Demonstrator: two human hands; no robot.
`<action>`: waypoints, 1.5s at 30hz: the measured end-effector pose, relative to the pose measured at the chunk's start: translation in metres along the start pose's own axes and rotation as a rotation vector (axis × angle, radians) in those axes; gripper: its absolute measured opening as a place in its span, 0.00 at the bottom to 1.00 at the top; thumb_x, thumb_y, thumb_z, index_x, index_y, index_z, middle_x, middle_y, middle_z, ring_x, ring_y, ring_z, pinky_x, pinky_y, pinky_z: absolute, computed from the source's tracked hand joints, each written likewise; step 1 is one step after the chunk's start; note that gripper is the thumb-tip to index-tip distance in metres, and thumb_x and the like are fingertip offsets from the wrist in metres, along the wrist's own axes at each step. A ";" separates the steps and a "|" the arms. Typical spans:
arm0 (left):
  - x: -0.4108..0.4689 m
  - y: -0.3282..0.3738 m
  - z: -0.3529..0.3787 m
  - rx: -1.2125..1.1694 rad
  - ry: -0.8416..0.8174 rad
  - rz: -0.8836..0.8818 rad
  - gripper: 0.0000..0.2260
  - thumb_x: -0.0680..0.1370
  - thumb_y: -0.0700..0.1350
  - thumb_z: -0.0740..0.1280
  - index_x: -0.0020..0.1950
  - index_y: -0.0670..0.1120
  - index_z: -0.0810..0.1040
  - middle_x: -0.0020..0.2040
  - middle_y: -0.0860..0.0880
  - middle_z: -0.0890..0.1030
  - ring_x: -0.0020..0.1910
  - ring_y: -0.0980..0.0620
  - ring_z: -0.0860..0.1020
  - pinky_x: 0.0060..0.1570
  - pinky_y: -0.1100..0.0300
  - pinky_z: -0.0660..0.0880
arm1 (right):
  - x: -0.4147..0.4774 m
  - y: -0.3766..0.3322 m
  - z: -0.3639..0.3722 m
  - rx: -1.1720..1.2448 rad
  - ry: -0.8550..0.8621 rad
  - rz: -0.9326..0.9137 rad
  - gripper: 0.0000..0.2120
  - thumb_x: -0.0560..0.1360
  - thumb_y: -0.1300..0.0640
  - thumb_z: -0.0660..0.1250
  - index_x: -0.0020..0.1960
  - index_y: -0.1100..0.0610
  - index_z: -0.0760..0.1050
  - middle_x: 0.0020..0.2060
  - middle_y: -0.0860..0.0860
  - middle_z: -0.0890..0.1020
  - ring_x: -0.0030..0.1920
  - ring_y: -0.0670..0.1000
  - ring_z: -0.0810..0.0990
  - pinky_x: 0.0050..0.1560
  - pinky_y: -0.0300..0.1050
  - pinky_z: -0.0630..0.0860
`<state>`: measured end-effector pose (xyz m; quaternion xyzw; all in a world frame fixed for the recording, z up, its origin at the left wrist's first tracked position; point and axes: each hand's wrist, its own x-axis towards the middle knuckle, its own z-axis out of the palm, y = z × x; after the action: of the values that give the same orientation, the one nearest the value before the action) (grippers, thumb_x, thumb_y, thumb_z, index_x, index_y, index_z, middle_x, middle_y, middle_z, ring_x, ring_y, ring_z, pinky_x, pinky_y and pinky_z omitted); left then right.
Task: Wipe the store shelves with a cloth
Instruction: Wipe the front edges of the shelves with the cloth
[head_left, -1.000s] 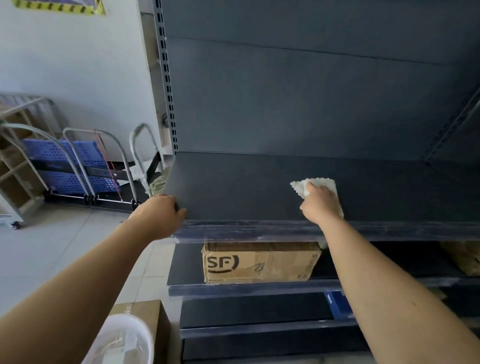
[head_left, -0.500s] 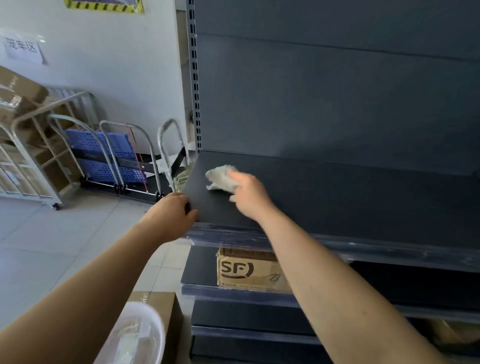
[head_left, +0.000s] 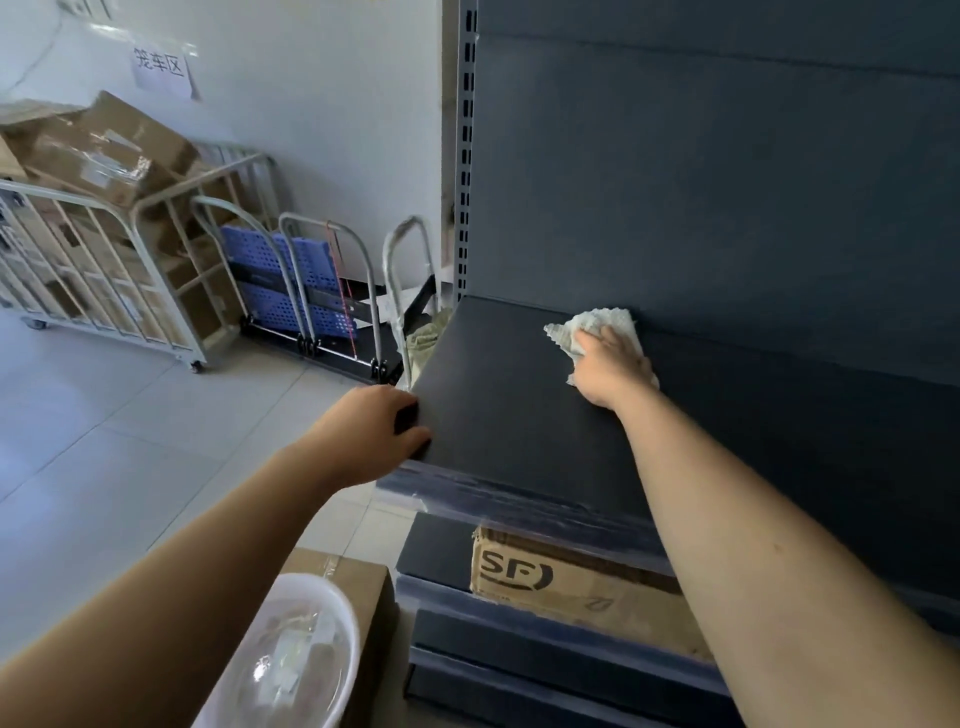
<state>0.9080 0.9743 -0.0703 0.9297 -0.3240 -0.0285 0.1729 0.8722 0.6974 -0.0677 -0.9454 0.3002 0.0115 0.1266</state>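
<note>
Head view: one dark shelf (head_left: 519, 426) runs across the centre. Behind it are one dark back panel (head_left: 727, 182) and one perforated upright post (head_left: 464, 156) at 12 o'clock.

One white cloth (head_left: 587, 322) lies bunched at the rear of the shelf, close against the back panel, at 2 o'clock from frame centre.

Two hands are in view.
- My right hand (head_left: 615, 364) lies palm down on top of the cloth, fingers stretched forward, pressing it onto the shelf surface.
- My left hand (head_left: 371, 431), at 8 o'clock, has its fingers curled over the front left corner of the same shelf and grips it.

One SF box (head_left: 561, 582) of cardboard sits on the next shelf down, at 5 o'clock. One white basin (head_left: 291, 660) rests on one floor box (head_left: 366, 577) at 7 o'clock.

At 10 o'clock stand:
- one cage cart (head_left: 104, 270) loaded with cartons;
- three curved trolley handles (head_left: 311, 234);
- one paper sign (head_left: 160, 65) on the wall.
</note>
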 end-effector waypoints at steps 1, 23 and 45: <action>0.000 -0.001 -0.001 -0.006 0.004 0.001 0.13 0.76 0.51 0.66 0.54 0.44 0.80 0.49 0.46 0.82 0.47 0.46 0.78 0.49 0.54 0.74 | 0.002 -0.014 0.003 0.005 -0.011 -0.048 0.17 0.78 0.57 0.57 0.66 0.48 0.65 0.74 0.48 0.58 0.71 0.57 0.59 0.68 0.55 0.60; -0.026 -0.033 -0.019 -0.042 -0.133 0.160 0.15 0.80 0.42 0.57 0.62 0.45 0.78 0.57 0.43 0.81 0.55 0.41 0.78 0.56 0.50 0.75 | -0.132 0.002 0.007 0.173 0.114 0.086 0.17 0.73 0.56 0.60 0.57 0.43 0.79 0.64 0.53 0.73 0.60 0.58 0.73 0.57 0.47 0.72; -0.037 -0.035 -0.025 0.045 -0.264 0.181 0.23 0.79 0.37 0.52 0.74 0.49 0.65 0.69 0.42 0.72 0.54 0.43 0.77 0.46 0.59 0.70 | -0.190 -0.031 0.047 -0.038 0.416 -0.045 0.18 0.76 0.44 0.63 0.64 0.48 0.74 0.57 0.51 0.70 0.58 0.54 0.67 0.61 0.51 0.63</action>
<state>0.9036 1.0305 -0.0613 0.8884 -0.4271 -0.1274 0.1099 0.7366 0.8407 -0.0875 -0.9361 0.2983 -0.1811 0.0443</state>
